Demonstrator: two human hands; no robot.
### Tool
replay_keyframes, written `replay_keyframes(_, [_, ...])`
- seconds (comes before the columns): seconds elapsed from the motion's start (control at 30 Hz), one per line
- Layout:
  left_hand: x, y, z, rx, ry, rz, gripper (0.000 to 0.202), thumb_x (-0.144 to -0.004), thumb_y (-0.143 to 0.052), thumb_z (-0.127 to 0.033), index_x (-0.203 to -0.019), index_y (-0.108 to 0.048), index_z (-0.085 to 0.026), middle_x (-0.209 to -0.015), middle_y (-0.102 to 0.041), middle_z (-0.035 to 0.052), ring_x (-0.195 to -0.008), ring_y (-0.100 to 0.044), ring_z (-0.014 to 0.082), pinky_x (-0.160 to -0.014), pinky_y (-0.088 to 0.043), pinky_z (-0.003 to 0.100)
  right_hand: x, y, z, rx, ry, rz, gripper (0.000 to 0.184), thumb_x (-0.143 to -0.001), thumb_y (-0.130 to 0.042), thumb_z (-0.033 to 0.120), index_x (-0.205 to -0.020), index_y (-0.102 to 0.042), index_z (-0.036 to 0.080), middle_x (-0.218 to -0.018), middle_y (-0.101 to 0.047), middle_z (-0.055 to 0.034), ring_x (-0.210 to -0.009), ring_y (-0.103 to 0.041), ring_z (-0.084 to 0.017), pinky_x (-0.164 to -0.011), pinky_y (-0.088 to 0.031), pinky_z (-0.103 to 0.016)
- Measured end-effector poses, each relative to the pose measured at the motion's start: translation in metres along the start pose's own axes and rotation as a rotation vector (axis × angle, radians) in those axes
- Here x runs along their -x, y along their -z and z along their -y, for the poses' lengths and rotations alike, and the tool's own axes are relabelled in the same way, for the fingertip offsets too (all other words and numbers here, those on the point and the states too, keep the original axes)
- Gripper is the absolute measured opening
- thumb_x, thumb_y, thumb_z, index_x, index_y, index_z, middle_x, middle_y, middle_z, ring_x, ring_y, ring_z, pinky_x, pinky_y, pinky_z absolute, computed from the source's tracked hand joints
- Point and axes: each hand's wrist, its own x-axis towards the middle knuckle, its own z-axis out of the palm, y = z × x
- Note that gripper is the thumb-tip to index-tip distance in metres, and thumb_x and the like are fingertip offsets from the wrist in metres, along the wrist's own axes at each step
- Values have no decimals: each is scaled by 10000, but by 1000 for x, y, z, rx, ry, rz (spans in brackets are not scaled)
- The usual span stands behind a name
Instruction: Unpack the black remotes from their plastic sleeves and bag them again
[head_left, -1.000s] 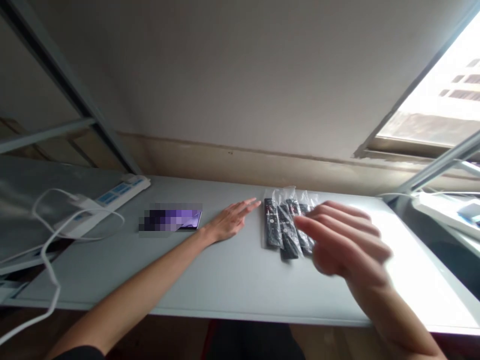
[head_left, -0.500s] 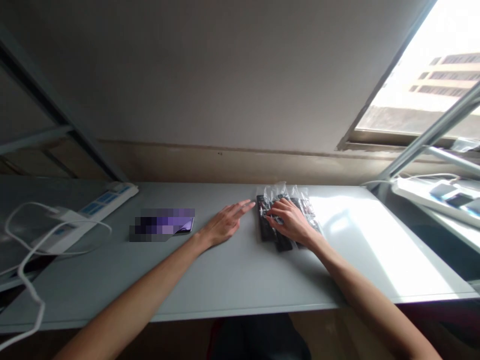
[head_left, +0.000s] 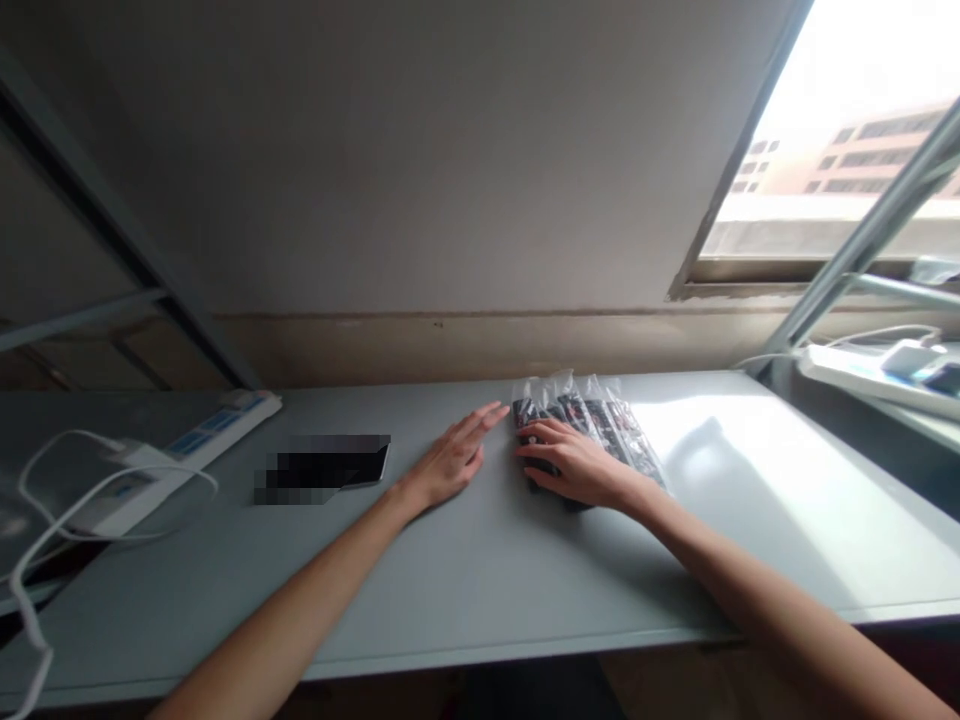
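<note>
Several dark remote controls (head_left: 613,428) in clear plastic sleeves lie side by side on the grey desk, right of centre. My right hand (head_left: 574,465) rests across the leftmost ones, palm down, its fingers stretched out and slightly apart. The hand covers much of the lower part of those remotes. To the left of the row, my left hand (head_left: 450,458) lies on the desk with its fingers extended. Its fingertips come close to the left edge of the sleeves, and it holds nothing.
A phone (head_left: 371,463), partly blurred out, lies left of my left hand. A white power strip (head_left: 259,408) with a looping white cable (head_left: 150,468) sits at the far left, and another power strip (head_left: 847,372) at the right. Metal frame bars (head_left: 847,250) flank the desk.
The fingers of my right hand have gone from curled to stretched flatter over the left remotes. The phone screen has turned from purple to dark. My left hand stays nearly in place.
</note>
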Motion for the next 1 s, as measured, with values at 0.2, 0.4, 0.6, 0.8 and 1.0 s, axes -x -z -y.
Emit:
replay_keyframes(0.2, [-3,-6,2,-6,-62,31,807,-992,-455,-58,-1717,-232,-333,-1737,-363,67,-1602,-381,235,-1329,-353,456,3,-6,12,27,99,56,415,-971,-678,212,-1382,-728,187,-1445,-665,-186,-1497,-488,-419,-1180,-494,-613])
replay_keyframes(0.4, [-2,-7,5,-91,-45,5,836,-1003,-483,-92,-1738,-172,-340,-1810,-184,90,-1637,-304,308,-1320,-331,528,0,-2,29,-74,198,107,554,-867,-651,73,-1409,-700,171,-1547,-600,-200,-1374,-632,-352,-1114,-578,-521])
replay_keyframes(0.6, [-4,-10,9,-190,23,-21,900,-982,-564,-144,-1742,-127,-343,-1834,-33,87,-1686,-45,396,-1319,-157,689,3,-6,22,-110,172,-18,785,-824,-507,-92,-1512,-606,273,-1776,-301,-138,-1376,-643,-286,-1000,-634,-409])
replay_keyframes(0.8, [-7,-6,5,-251,87,-54,727,-973,-582,-112,-1662,-389,-248,-1816,-143,140,-1692,-67,357,-1319,-115,706,0,-7,16,-197,79,-253,674,-926,-414,-73,-1464,-651,256,-1431,-691,-131,-1273,-696,-247,-1034,-624,-453])
replay_keyframes(1.0, [-7,-8,9,-275,75,-147,427,-986,-568,-80,-1377,-682,-207,-1813,-163,129,-1685,-144,342,-1321,-209,679,-1,-11,14,-206,-44,-418,529,-984,-459,14,-1356,-740,264,-1326,-787,-78,-1180,-766,-238,-1020,-635,-418])
